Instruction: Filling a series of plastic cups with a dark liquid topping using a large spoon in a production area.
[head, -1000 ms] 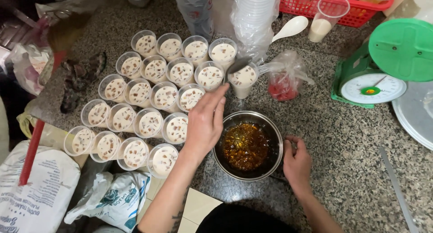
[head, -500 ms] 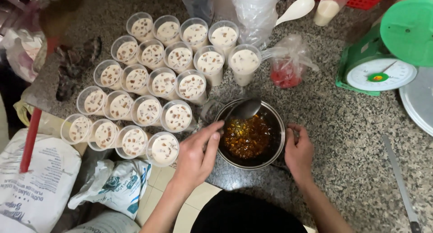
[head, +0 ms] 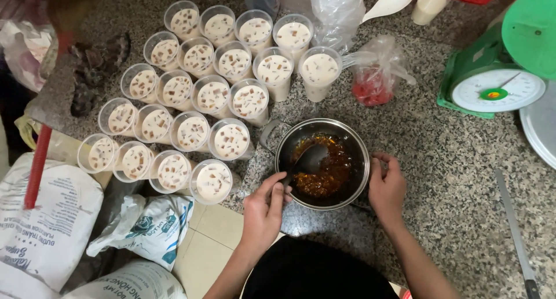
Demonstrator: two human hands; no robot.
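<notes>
A small metal pot (head: 359,154) of reddish-brown chunky sauce stands on the speckled stone counter (head: 452,160). My left hand (head: 263,209) grips a dark spoon (head: 307,160) whose bowl dips into the sauce. My right hand (head: 387,186) rests against the pot's right rim, steadying it. To the left of the pot stand several clear plastic cups (head: 231,139) filled with a creamy white drink and brown pieces, set in rows.
A green kitchen scale (head: 501,73) sits at the right, a small bag of red contents (head: 373,81) behind the pot, a white spoon (head: 391,0) and stacked cups in plastic (head: 333,9) at the back. A knife (head: 515,235) lies at right. Sacks (head: 46,223) lie on the floor at left.
My left hand drew back from the cups to the pot's near side and took the spoon, now dipped in the sauce. My right hand stays at the pot's rim.
</notes>
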